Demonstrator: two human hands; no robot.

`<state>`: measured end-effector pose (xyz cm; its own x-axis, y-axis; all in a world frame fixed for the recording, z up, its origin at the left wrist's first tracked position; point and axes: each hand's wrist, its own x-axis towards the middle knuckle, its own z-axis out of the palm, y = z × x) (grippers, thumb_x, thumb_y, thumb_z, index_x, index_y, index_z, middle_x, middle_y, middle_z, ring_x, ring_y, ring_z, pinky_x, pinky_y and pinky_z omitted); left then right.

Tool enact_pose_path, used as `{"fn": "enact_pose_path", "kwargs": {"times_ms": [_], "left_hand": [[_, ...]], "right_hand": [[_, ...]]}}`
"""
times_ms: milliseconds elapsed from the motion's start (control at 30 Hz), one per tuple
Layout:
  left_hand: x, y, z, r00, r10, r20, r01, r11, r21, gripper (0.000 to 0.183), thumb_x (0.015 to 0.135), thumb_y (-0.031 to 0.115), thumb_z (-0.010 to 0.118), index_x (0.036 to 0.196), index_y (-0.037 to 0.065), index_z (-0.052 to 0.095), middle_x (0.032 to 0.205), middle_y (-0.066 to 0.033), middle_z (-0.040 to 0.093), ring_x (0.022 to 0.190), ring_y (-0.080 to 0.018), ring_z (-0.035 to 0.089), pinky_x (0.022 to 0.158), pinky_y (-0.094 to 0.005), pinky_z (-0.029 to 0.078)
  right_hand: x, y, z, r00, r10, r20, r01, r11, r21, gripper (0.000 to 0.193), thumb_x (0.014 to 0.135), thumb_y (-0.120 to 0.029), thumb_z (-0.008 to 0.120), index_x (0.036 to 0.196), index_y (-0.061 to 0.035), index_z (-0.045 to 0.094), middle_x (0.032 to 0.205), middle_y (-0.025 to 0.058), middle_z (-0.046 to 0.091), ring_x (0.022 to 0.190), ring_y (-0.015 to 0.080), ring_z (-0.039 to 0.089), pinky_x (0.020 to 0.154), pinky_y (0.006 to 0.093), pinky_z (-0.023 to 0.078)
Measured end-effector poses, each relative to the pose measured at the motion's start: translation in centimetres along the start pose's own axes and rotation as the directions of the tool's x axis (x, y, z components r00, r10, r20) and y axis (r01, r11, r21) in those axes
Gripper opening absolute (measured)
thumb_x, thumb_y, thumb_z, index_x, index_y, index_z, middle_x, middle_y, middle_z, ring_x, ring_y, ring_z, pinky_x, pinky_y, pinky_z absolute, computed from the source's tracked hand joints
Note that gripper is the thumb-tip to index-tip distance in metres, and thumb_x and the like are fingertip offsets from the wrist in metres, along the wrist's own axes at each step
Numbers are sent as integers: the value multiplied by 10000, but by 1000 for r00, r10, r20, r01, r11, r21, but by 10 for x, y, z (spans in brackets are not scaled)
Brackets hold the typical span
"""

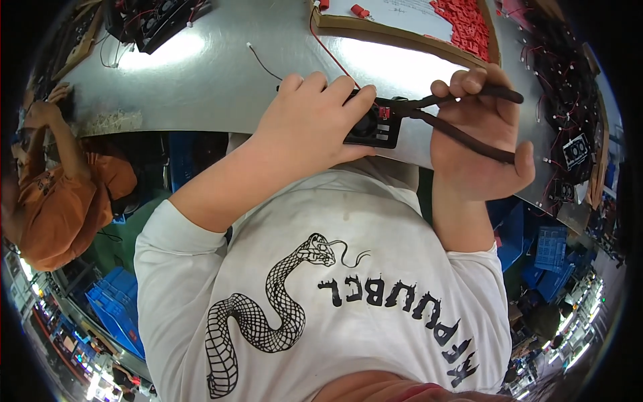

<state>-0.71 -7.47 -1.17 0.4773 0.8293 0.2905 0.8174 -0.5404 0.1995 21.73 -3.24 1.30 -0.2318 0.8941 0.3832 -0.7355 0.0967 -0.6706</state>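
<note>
The left hand is curling its fingers over a small black cooling fan, clamping it against the palm right at the near edge of the metal table. The right hand is sitting just to the right of the fan, its fingers wrapped tightly around the dark handles of a pair of pliers, whose nose is reaching left and touching a small red connector on the fan's upper right corner. A red wire is running from the fan away across the table toward a shallow cardboard tray, which is lying beyond the fan at the far side and holding a heap of red connectors. Farther right of the fan, along the table's right edge, more black fans with wires are lying in a pile. Well to the left of the fan, a person in an orange top is sitting beside the table.
</note>
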Motion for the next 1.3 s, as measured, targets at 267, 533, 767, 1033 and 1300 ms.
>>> {"fn": "enact_pose_path", "kwargs": {"times_ms": [267,533,767,1033,1300], "left_hand": [[0,1,1,1000,-7,4,7,1000,3,721,717,600,801,1251,146,633,978,-12,604,818,-206,583,712,-364,415],[1,1,0,1000,0,-3,0,1000,6,723,723,598,800,1254,137,631,969,-10,604,805,-207,587,713,-367,419],[4,1,-5,989,-82,125,102,981,-163,695,774,555,788,1287,117,621,1015,-48,648,912,-260,663,796,-411,458],[4,3,-9,981,-118,157,145,973,-179,728,745,502,829,1313,94,628,1110,-83,660,977,-293,641,844,-420,470],[5,4,-10,980,-110,165,139,974,-177,739,737,508,832,1314,94,628,1118,-83,657,985,-293,637,847,-422,468]], "right_hand": [[3,3,-7,1000,20,8,-20,1000,19,948,807,-643,541,1411,84,471,1196,162,562,1097,264,531,975,438,416],[6,4,-6,996,31,-86,-30,1000,4,873,808,-631,538,1352,51,514,1152,147,561,1039,256,529,926,447,423],[0,4,-16,935,3,356,53,988,-147,609,835,-565,583,1153,-46,574,986,105,511,869,229,441,785,396,358],[-9,1,-6,963,-93,253,126,985,-117,856,826,-649,553,1328,43,515,1089,168,543,988,293,527,889,462,432],[-9,1,-9,969,-74,237,96,992,-84,889,819,-643,542,1337,77,487,1125,191,535,1030,296,528,909,463,432]]}}
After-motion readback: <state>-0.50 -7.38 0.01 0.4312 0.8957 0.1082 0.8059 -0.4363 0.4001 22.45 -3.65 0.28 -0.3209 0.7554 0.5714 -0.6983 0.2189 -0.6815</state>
